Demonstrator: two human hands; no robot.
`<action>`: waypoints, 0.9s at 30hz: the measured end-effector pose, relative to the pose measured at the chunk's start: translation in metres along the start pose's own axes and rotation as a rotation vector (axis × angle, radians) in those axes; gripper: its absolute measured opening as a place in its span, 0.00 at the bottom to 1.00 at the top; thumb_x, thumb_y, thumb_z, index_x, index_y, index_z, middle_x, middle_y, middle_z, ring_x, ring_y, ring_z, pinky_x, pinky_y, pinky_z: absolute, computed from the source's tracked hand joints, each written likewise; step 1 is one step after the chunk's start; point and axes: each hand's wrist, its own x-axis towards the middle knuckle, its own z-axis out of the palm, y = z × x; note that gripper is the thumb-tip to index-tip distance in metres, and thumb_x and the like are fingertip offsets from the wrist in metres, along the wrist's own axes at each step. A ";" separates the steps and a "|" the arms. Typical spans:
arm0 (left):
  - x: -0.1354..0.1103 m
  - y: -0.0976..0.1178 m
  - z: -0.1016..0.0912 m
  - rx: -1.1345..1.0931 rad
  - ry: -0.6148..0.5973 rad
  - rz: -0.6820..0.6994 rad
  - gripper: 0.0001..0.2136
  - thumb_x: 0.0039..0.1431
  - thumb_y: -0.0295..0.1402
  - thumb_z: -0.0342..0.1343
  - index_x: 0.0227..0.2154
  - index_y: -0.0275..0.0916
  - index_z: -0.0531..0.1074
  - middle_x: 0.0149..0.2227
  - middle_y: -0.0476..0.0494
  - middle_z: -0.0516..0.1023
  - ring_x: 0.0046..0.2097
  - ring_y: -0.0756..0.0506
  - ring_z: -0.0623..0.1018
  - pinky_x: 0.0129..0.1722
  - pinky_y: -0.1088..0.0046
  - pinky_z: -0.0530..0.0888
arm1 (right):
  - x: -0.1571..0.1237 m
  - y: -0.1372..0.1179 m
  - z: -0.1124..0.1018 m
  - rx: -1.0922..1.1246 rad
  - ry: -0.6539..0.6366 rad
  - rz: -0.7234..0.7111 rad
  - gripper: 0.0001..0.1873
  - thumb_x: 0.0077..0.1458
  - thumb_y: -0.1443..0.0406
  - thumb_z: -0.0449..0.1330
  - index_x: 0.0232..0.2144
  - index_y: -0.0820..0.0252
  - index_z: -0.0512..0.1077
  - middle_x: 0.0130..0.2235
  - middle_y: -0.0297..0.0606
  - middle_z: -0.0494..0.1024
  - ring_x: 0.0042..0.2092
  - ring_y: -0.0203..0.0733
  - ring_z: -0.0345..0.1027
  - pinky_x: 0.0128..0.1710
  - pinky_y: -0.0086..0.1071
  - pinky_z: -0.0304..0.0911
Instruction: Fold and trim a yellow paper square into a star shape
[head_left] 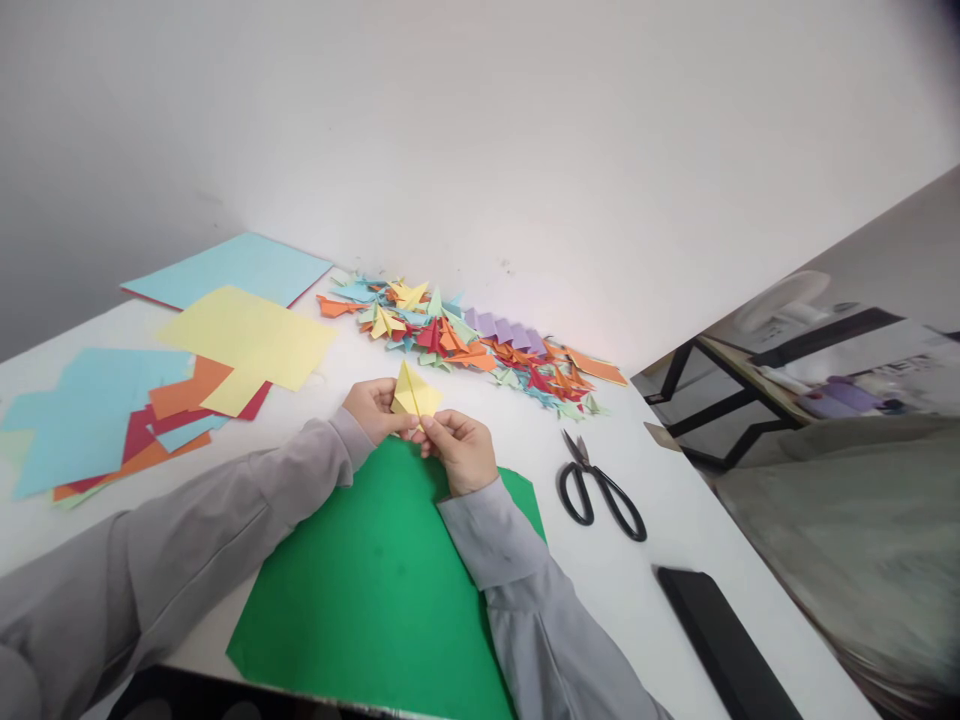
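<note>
A small piece of folded yellow paper (410,388), creased down its middle, is held up between both hands. My left hand (375,408) pinches its left and lower edge. The thumb and fingertips of my right hand (459,447) close on its lower right corner. Both hands are just above the far end of a green mat (375,580), and their fingertips nearly meet below the paper. The fingers partly hide the bottom of the fold.
A heap of folded paper pieces (450,340) lies along the wall. Coloured sheets (247,330) and cut scraps (90,410) spread over the left side. On the right are black-handled scissors (589,485) and a black flat object (724,640) near the table's (675,510) edge.
</note>
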 end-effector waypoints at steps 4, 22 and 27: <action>0.002 -0.004 -0.003 -0.015 -0.013 -0.045 0.19 0.25 0.28 0.65 0.27 0.28 0.69 0.17 0.48 0.73 0.16 0.52 0.70 0.15 0.78 0.68 | 0.000 0.001 0.000 -0.009 0.011 -0.001 0.13 0.35 0.59 0.64 0.17 0.63 0.68 0.16 0.31 0.72 0.15 0.28 0.59 0.16 0.24 0.55; 0.004 -0.005 -0.001 0.058 0.089 -0.077 0.14 0.27 0.30 0.65 0.19 0.29 0.70 0.14 0.49 0.71 0.13 0.54 0.67 0.12 0.78 0.66 | -0.001 0.002 0.001 0.028 -0.075 0.049 0.11 0.38 0.60 0.63 0.17 0.63 0.70 0.17 0.33 0.73 0.16 0.29 0.61 0.17 0.25 0.57; 0.001 0.000 0.000 0.092 0.115 -0.057 0.13 0.28 0.31 0.65 0.19 0.29 0.70 0.14 0.49 0.71 0.13 0.55 0.67 0.13 0.78 0.65 | -0.001 0.004 0.000 0.058 -0.074 0.076 0.12 0.40 0.60 0.61 0.15 0.63 0.69 0.17 0.34 0.74 0.16 0.30 0.61 0.17 0.25 0.57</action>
